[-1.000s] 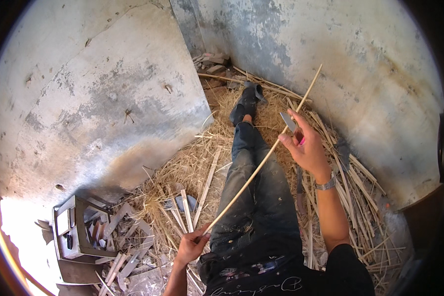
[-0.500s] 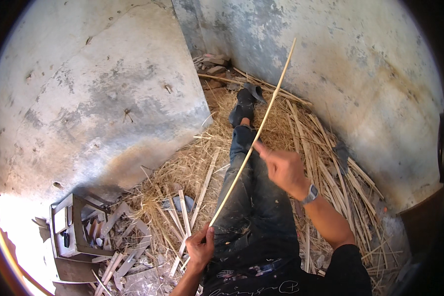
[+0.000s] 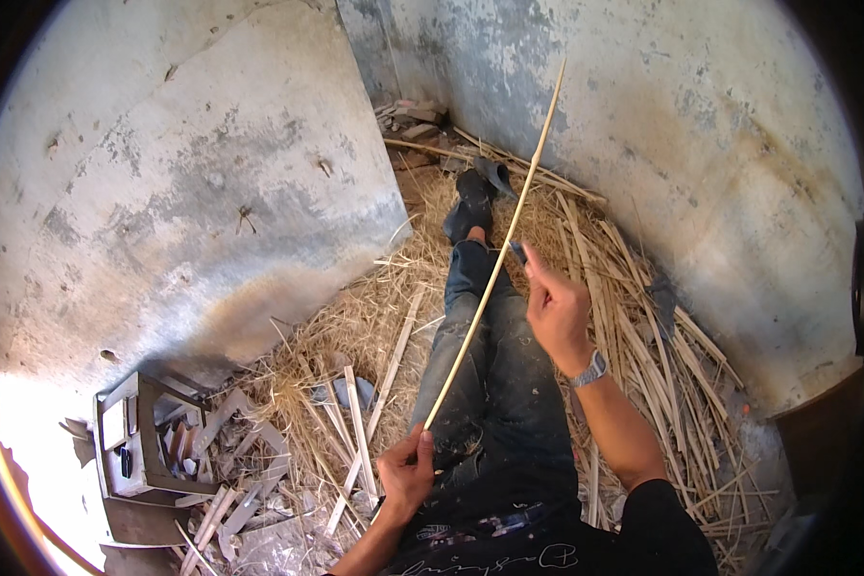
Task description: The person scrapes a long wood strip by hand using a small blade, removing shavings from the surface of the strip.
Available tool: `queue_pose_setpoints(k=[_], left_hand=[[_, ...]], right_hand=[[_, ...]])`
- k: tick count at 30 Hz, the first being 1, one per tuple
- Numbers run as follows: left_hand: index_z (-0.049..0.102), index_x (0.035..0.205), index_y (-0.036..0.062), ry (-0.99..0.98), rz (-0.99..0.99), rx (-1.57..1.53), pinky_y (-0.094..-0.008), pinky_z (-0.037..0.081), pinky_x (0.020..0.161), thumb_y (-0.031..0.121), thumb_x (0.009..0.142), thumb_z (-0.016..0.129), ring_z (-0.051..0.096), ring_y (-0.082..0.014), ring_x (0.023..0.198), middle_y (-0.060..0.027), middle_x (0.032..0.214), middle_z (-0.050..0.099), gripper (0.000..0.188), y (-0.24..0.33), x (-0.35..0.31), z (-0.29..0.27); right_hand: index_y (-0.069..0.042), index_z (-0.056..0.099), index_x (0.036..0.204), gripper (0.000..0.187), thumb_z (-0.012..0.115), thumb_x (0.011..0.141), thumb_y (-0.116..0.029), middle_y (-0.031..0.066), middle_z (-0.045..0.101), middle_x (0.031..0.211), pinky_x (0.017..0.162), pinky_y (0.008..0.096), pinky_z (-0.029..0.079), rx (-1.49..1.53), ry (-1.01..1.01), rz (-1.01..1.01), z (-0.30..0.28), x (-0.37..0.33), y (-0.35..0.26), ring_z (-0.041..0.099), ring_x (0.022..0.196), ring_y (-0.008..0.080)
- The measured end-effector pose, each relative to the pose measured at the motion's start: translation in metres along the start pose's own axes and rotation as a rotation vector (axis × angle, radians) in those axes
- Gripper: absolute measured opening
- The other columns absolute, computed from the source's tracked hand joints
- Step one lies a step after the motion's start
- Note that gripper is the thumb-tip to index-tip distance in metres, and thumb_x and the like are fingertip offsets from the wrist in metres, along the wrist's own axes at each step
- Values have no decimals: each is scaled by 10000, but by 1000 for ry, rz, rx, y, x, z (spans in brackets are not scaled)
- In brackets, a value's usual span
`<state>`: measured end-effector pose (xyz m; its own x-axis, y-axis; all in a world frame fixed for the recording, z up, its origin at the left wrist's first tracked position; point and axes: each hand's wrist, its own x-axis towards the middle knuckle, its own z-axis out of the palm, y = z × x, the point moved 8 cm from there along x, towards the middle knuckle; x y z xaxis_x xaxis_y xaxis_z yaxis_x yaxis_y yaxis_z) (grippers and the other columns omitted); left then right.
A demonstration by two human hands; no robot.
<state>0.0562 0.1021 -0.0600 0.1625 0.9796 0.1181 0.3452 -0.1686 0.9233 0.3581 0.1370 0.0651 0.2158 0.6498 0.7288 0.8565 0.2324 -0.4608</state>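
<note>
A long, thin bamboo strip (image 3: 475,331) slants up and away over my outstretched legs (image 3: 494,384), its far tip in front of the wall. My left hand (image 3: 405,474) pinches its near end between thumb and fingers, close to my lap. Beside the strip's middle, just to its right, is my right hand (image 3: 559,312). Its fingers are curled, with the index finger stretched forward along a small dark blade (image 3: 518,252), apparently a knife. The handle is hidden inside the fist. Blade and strip appear very close; whether they touch, I cannot tell.
Shavings (image 3: 355,317) cover the floor around my legs. A pile of long split strips (image 3: 643,346) lies along the right wall (image 3: 701,163). On the left stand a pale wall panel (image 3: 211,192) and a small wooden frame (image 3: 149,461) among scraps. Rubble (image 3: 415,120) fills the far corner.
My right hand has shifted slightly up and right, off the strip, and the dark blade now shows. The strip has tilted a little more upright; my left hand moved slightly right.
</note>
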Motion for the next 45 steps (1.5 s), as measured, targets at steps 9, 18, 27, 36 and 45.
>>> queue_pose_setpoints(k=[9, 18, 27, 36, 45], left_hand=[[687, 1274, -50, -45, -16, -1, -253, 404, 547, 219, 1004, 685, 485, -36, 625, -1, 659, 582, 382, 17, 5, 5], [545, 1431, -75, -101, -97, -139, -233, 416, 570, 247, 978, 716, 476, -42, 652, 12, 775, 604, 582, 21, 16, 17], [579, 1418, -37, -137, -53, -210, -229, 426, 548, 203, 953, 737, 494, -36, 610, -15, 807, 654, 547, 34, 25, 24], [458, 1514, -15, -268, 94, -58, -270, 514, 674, 163, 1076, 476, 589, -108, 694, -102, 1043, 730, 473, 75, 14, 22], [431, 1560, 55, -746, -294, -594, -186, 371, 521, 201, 1110, 495, 443, -44, 545, -16, 810, 640, 477, 31, 1, 21]], right_hand=[[-123, 656, 1393, 529, 666, 870, -45, 99, 629, 674, 511, 377, 477, 85, -156, -101, 14, -2, -33, 594, 539, 250], [-152, 630, 1426, 562, 670, 873, -60, 107, 619, 694, 526, 393, 498, 109, -454, -254, 50, -56, -78, 615, 576, 246], [-142, 698, 1336, 434, 621, 916, -61, 120, 653, 714, 545, 370, 512, 312, -389, -81, 44, -33, -76, 652, 593, 255], [19, 743, 1169, 236, 709, 989, -129, 56, 723, 866, 552, 239, 426, 760, -243, 405, 33, 8, -19, 560, 660, 53], [-2, 724, 1243, 275, 705, 983, -92, 73, 712, 758, 497, 247, 416, 514, 106, 17, -16, 46, -26, 535, 561, 68]])
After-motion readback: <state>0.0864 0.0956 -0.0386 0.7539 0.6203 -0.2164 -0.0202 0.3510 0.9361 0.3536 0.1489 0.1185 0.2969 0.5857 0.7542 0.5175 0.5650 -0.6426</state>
